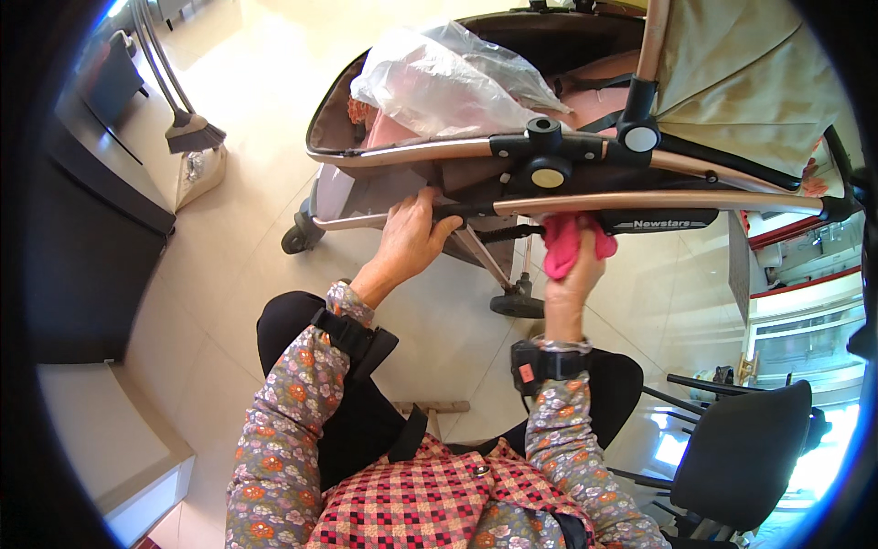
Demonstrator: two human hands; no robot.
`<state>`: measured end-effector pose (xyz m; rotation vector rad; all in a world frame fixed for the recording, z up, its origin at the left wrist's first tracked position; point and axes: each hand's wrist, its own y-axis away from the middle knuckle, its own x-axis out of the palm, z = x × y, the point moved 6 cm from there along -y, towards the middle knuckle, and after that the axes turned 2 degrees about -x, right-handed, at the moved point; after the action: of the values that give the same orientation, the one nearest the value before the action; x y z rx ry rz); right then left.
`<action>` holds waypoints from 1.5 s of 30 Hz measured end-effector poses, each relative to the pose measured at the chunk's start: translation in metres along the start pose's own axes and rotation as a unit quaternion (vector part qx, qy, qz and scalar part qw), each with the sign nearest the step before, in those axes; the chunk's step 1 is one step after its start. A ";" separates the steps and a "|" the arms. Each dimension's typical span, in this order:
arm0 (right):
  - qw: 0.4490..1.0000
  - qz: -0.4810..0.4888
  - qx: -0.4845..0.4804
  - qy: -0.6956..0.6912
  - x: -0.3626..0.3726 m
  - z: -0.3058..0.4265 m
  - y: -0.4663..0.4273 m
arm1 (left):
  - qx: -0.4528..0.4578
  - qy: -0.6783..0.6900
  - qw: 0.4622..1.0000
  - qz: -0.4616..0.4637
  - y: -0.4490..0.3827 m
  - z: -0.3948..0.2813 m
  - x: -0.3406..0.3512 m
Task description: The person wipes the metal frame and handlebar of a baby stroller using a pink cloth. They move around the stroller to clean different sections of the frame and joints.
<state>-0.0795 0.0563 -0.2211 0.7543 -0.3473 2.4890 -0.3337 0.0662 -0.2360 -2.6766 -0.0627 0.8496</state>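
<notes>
A baby stroller (pixel 583 200) with a copper-coloured frame and black joints stands sideways before me. My left hand (pixel 413 233) grips its lower frame tube near a black sleeve on the left. In my right hand (pixel 575 274) is a bunched pink cloth (pixel 569 247), pressed against the underside of the frame tube beside a black padded part that bears the maker's name Newstars. The palm side of my right hand is hidden by the cloth. A clear plastic bag (pixel 439 82) lies in the seat on pink padding. To the right spreads the beige canopy (pixel 741 89).
Stroller wheels (pixel 518 305) rest on the tiled floor (pixel 439 329). A broom (pixel 195 134) and a dustpan (pixel 202 175) stand at the upper left, near a dark cabinet (pixel 96 254). At the lower right is a black chair (pixel 744 453). A wooden stool part (pixel 432 407) shows beneath me.
</notes>
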 end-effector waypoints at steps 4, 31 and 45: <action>0.995 0.013 -0.092 0.038 0.014 0.013 -0.003 | -0.019 0.007 1.000 0.000 0.000 0.002 0.002; 0.939 0.263 0.188 0.116 -0.056 0.027 0.096 | 0.015 0.019 1.000 -0.018 -0.003 0.005 0.002; 0.913 0.260 0.308 0.069 -0.057 0.013 0.085 | 0.024 0.260 0.949 0.176 0.067 -0.068 0.039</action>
<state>-0.0785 -0.0425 -0.2512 0.7828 0.3695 3.1894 -0.2670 -0.0117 -0.2277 -2.8117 0.5638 0.1979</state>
